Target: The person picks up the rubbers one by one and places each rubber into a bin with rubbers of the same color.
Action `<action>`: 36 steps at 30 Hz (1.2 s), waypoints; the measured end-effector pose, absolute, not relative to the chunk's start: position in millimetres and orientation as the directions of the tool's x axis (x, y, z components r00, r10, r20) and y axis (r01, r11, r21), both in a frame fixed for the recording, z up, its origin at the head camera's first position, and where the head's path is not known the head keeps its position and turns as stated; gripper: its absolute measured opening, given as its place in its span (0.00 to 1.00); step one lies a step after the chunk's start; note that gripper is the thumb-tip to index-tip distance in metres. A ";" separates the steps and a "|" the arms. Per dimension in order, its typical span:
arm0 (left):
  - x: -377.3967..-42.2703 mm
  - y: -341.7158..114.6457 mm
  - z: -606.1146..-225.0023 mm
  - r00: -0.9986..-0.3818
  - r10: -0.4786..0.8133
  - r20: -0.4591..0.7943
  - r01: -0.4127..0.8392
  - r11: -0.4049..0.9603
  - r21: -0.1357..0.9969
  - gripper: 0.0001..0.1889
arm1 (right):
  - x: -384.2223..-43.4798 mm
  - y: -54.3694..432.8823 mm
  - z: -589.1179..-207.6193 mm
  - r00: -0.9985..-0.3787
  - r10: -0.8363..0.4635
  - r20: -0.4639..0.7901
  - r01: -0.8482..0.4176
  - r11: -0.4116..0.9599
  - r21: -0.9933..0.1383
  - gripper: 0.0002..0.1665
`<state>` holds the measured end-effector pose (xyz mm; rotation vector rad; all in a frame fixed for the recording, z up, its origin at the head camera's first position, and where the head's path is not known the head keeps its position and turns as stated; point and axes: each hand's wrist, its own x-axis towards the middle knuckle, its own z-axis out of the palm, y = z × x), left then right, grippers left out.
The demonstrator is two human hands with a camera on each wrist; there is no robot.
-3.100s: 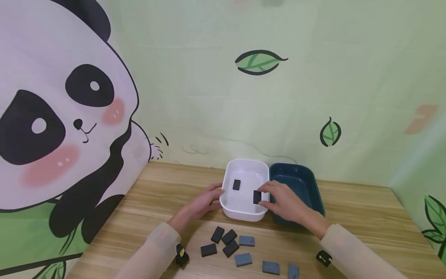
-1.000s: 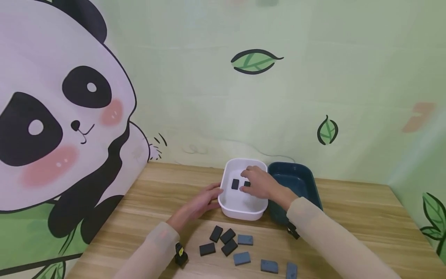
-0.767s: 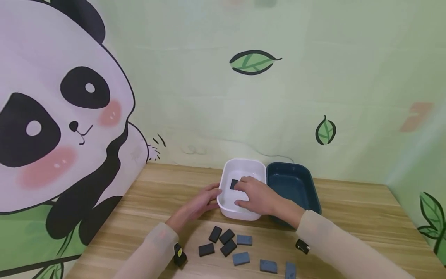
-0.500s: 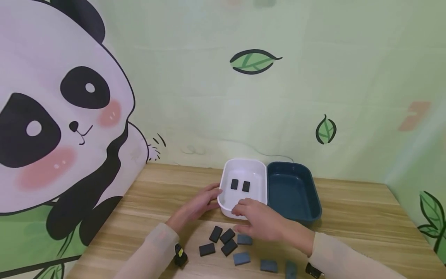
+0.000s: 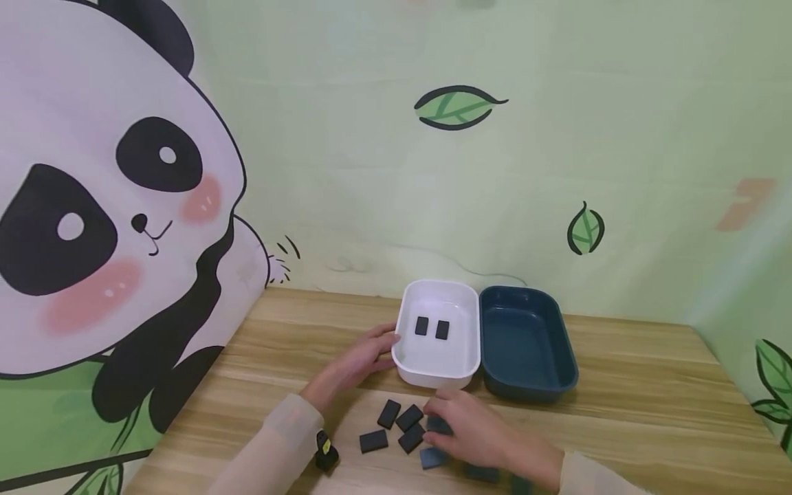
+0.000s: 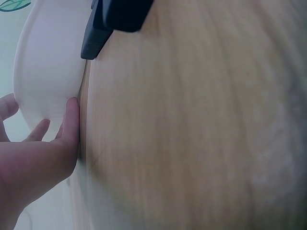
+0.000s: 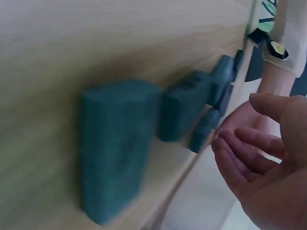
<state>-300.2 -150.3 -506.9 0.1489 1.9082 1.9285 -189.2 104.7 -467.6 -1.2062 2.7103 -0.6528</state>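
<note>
"What is being reached over?"

"A blue-grey block (image 5: pixel 440 424), flat, oblong and matte. On the wooden tabletop (image 5: pixel 637 385) it is being framed by the bent fingers and thumb of the right hand (image 5: pixel 475 429); whether it is being touched cannot be told."

"How are those fingers being held?"

"Loosely curved, thumb apart; in the right wrist view nothing is being gripped."

"And around it?"

"Three more blue-grey blocks (image 5: pixel 434 458) are being seen on the near side, one blurred but plainly square-edged in the right wrist view. To the left, four black blocks (image 5: pixel 373 441) are being shown at mixed slants."

"Is the left hand (image 5: pixel 361 354) being used?"

"Its fingers are being held spread against the smooth, round-cornered side of the white container (image 5: pixel 421 376); no block is being held. Inside, two further black blocks (image 5: pixel 421 326) are being displayed side by side, apart."

"Beyond that?"

"A glossy dark blue container (image 5: pixel 526 340) is being seen right beside the white one. Behind, a faintly creased green backdrop (image 5: pixel 346 151) is being brightened by a rounded panda (image 5: pixel 155 199)."
</note>
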 end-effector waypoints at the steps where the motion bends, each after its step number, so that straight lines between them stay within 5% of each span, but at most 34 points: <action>1: -300.6 -149.4 -507.5 -0.905 0.367 -0.216 -0.222 0.027 0.975 0.33 | -189.1 105.4 -471.3 -0.687 -0.722 0.087 -0.681 0.598 -0.422 0.17; 36: -302.7 -148.1 -510.6 -0.912 0.358 -0.200 -0.212 0.006 0.977 0.32 | -199.7 57.2 -487.2 -0.687 -0.712 0.148 -0.722 0.645 -0.250 0.20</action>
